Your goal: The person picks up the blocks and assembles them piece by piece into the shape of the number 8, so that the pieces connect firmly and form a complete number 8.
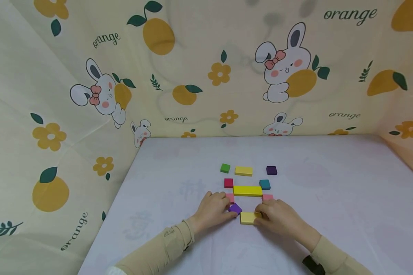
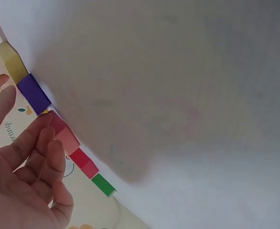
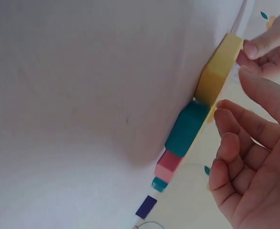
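My left hand (image 1: 213,210) is at a small purple block (image 1: 235,208), thumb at its near edge and index finger on the far side. A pink block (image 1: 230,198) lies just beyond, partly covered by the fingers. My right hand (image 1: 282,217) pinches the right end of a pale yellow block (image 1: 249,218) between thumb and index finger. In the right wrist view a teal block (image 3: 188,129) touches that yellow block's end; from the head it is hidden under the hand. The purple block meets the yellow block's left end in the left wrist view.
Beyond the hands lie a long bright yellow block (image 1: 247,191), a second pink block (image 1: 267,197), a red block (image 1: 228,183) and another teal block (image 1: 265,184). Farther back sit a green block (image 1: 225,168), another yellow block (image 1: 243,170) and a dark purple block (image 1: 271,170). A patterned cloth (image 1: 199,68) hangs behind the table.
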{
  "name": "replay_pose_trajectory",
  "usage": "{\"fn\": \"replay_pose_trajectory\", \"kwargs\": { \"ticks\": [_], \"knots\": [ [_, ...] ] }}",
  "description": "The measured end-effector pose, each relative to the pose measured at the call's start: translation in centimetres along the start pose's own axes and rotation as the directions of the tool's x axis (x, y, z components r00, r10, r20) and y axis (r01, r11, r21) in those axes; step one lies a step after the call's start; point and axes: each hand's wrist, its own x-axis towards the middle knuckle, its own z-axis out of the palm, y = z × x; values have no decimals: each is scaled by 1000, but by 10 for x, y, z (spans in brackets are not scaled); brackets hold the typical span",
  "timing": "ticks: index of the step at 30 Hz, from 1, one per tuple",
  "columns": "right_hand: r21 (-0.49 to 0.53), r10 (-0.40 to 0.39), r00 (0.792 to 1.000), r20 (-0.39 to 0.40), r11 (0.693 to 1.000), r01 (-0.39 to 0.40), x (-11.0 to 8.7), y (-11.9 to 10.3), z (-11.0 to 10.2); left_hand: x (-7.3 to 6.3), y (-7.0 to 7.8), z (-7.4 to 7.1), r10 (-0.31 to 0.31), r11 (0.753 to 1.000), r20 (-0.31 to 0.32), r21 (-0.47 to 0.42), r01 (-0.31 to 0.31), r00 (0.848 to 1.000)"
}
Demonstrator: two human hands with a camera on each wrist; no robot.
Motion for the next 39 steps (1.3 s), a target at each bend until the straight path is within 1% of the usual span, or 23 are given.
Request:
{"fn": "replay_pose_trajectory", "kwargs": {
  "ticks": [3,7,10,16,20,23,26,28,33,36,39],
  "knots": [
    [-22,17,1000,-20,1000,-17,2,4,-5,0,1,-1,7,1000,0,11,-7,1000],
    [-54,4,997,-78,998,-9,4,11,-15,0,1,-3,7,1000,-3,14,-6,1000],
    [-57,2,995,-104,998,-8,7,17,-23,0,0,-3,3,1000,-15,9,-2,1000],
    [-53,34,994,-100,998,-40,16,33,-37,0,-5,-8,-4,1000,-45,-16,3,999],
    [-32,76,993,-87,996,-79,23,45,-46,3,-9,-11,0,1000,-92,-16,-1,996],
    [-15,104,992,-72,994,-105,28,54,-50,8,-12,-15,-10,1000,-91,-16,9,996],
    [6,132,990,-51,991,-132,32,61,-51,15,-14,-20,-30,1000,-77,-12,29,997],
    [25,151,988,-31,988,-151,35,65,-52,21,-17,-22,-37,999,-82,1,37,996],
    [54,182,983,-1,982,-182,44,74,-50,37,-25,-25,-55,998,-119,30,59,991],
    [77,216,976,23,973,-217,50,81,-48,47,-30,-24,-87,996,-109,14,89,990],
    [112,251,967,47,960,-255,55,89,-46,55,-32,-22,-128,992,-69,-25,127,989]
  ]
}}
